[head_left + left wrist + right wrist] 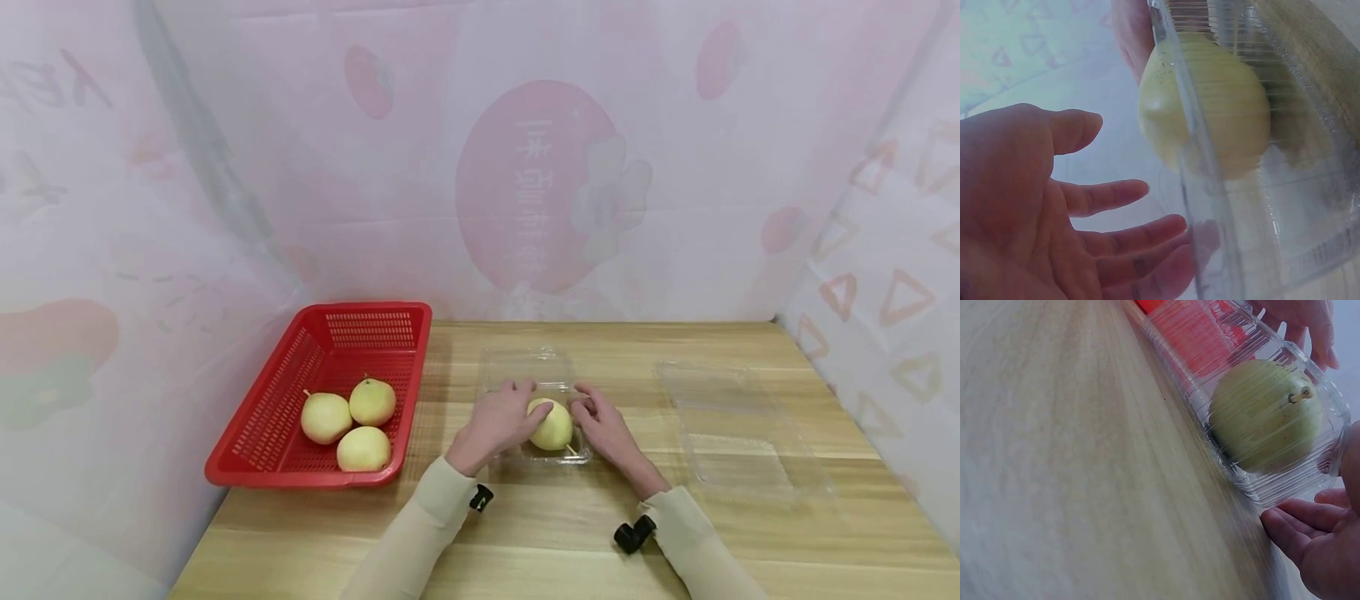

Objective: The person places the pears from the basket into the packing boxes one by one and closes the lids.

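Observation:
A pale yellow pear (pixel 551 427) sits in a clear plastic clamshell container (pixel 1185 381), its stem toward the near right corner. The container's lid (pixel 525 367) lies folded back, away from the person. My left hand (pixel 498 425) is at the pear's left; in the left wrist view its fingers (pixel 1110 194) are spread and apart from the pear, fingertips at the container's rim. On the other side, my right hand (pixel 609 429) holds the container's right wall, thumb at the rim and fingertips (pixel 1279 528) low against the outside.
A red slotted basket (pixel 416 375) with three more pears (pixel 326 418) stands on the left of the wooden table (pixel 555 533). Another clear plastic container (pixel 738 458) lies open on the right. A printed cloth (pixel 420 250) hangs behind the table and along both sides.

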The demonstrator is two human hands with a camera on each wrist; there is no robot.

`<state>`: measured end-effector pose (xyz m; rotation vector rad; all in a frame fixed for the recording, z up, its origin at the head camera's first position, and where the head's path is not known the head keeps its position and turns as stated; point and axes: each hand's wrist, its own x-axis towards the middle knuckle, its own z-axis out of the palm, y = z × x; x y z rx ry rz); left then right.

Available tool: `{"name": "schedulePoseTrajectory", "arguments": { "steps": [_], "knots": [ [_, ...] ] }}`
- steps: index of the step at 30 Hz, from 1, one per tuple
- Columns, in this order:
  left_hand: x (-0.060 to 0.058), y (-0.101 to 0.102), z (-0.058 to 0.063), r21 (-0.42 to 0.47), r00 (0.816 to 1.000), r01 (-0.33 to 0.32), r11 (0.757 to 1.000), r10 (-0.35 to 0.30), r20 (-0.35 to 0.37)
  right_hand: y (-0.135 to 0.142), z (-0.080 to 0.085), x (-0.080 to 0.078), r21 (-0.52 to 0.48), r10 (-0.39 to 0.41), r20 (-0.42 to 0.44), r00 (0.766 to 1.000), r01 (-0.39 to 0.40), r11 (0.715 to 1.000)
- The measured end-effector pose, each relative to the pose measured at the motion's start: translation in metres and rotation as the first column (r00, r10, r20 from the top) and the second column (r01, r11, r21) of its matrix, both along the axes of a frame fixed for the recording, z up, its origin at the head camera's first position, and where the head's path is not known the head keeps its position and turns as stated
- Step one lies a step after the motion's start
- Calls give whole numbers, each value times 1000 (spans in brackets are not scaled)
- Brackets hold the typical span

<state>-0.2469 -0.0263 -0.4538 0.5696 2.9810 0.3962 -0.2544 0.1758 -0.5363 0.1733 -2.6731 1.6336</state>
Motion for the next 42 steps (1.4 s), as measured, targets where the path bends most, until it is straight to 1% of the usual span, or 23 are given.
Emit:
{"name": "schedulePoseTrajectory", "arguments": {
  "steps": [7,14,20,23,26,32,36,39,42],
  "knots": [
    [3,-3,6,51,996,26,998,-21,-84,-1,1,0,-8,-8,6,1000,8,1000],
    [8,-10,18,111,993,29,993,-16,-113,-1,0,0,3,2,-5,1000,-2,1000],
    [11,-18,26,112,989,29,993,-12,-151,-2,0,1,-8,7,-14,1000,-7,1000],
    [12,-23,30,134,985,34,990,-11,-171,-2,1,2,-6,7,-16,1000,-7,1000],
    [12,-28,36,131,982,34,991,-8,-190,-2,1,2,-4,4,-13,1000,-4,1000],
    [12,-37,46,79,965,23,997,-2,-264,-1,1,3,-13,7,-11,1000,-8,1000],
    [11,-41,54,87,953,31,996,-3,-302,0,-1,2,-1,2,-22,1000,-2,1000],
    [11,-45,61,101,949,33,994,1,-316,0,-2,1,5,1,-24,1000,-1,1000],
    [10,-51,69,100,950,24,995,9,-311,-1,-2,0,11,3,-22,1000,-3,1000]
  ]
}}
